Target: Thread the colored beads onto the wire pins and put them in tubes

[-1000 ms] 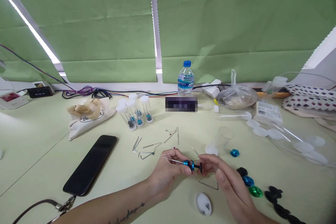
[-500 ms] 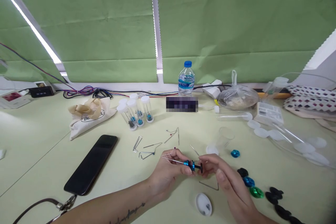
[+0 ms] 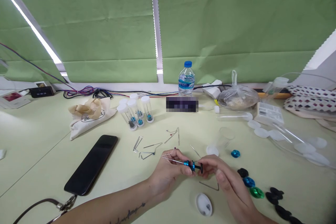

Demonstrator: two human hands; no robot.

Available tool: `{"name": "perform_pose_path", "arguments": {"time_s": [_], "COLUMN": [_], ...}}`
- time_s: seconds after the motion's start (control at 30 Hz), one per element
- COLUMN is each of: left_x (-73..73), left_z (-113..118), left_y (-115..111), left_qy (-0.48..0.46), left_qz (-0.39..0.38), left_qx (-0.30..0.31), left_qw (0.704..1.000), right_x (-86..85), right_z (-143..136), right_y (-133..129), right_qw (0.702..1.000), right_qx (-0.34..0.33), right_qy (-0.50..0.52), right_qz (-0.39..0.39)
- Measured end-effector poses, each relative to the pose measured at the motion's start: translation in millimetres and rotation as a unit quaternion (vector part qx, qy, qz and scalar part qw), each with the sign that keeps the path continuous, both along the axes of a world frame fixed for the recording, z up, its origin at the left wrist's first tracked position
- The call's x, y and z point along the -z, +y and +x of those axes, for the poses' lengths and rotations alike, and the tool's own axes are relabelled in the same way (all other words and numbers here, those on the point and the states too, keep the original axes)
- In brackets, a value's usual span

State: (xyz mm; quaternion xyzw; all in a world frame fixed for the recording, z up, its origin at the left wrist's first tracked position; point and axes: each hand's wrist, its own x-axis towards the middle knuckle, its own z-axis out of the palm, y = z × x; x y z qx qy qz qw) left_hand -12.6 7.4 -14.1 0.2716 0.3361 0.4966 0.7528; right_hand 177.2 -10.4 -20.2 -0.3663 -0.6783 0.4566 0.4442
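Observation:
My left hand (image 3: 172, 168) pinches a small blue-and-black metal part (image 3: 193, 166), a blue collar with a black stem and a black disc at its right end. A thin bent hex key (image 3: 170, 158) with a purple tip lies along the left fingers and runs into the blue collar. The right hand (image 3: 223, 176) has its fingers curled at the black disc end, and they seem to grip it; the fingertips are partly hidden. Beneath the hands lies another hex key (image 3: 214, 187). A white cap (image 3: 204, 204) with tiny metal pieces sits in front.
Several hex keys (image 3: 149, 150) lie beyond my left hand. Clear tubes (image 3: 136, 112) with blue parts stand behind them. A phone (image 3: 90, 164) is at left, a water bottle (image 3: 186, 80) at the back. Blue, green and black knobs (image 3: 256, 192) lie at right, near clear tubes and white caps (image 3: 262, 132).

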Motion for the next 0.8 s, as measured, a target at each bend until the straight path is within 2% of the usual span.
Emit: {"name": "perform_pose_path", "arguments": {"time_s": [0.2, 0.8], "left_x": [1.0, 3.9], "left_z": [-0.5, 0.0], "left_y": [-0.7, 0.6], "left_qy": [0.001, 0.003], "left_qz": [0.004, 0.006], "left_qx": [-0.001, 0.002], "left_qw": [1.0, 1.0], "right_x": [-2.2, -1.4], "right_z": [-0.2, -1.6], "right_y": [-1.3, -0.4], "right_qw": [1.0, 1.0], "right_qx": [0.017, 0.001], "right_qy": [-0.003, 0.004], "right_qz": [-0.016, -0.006]}}
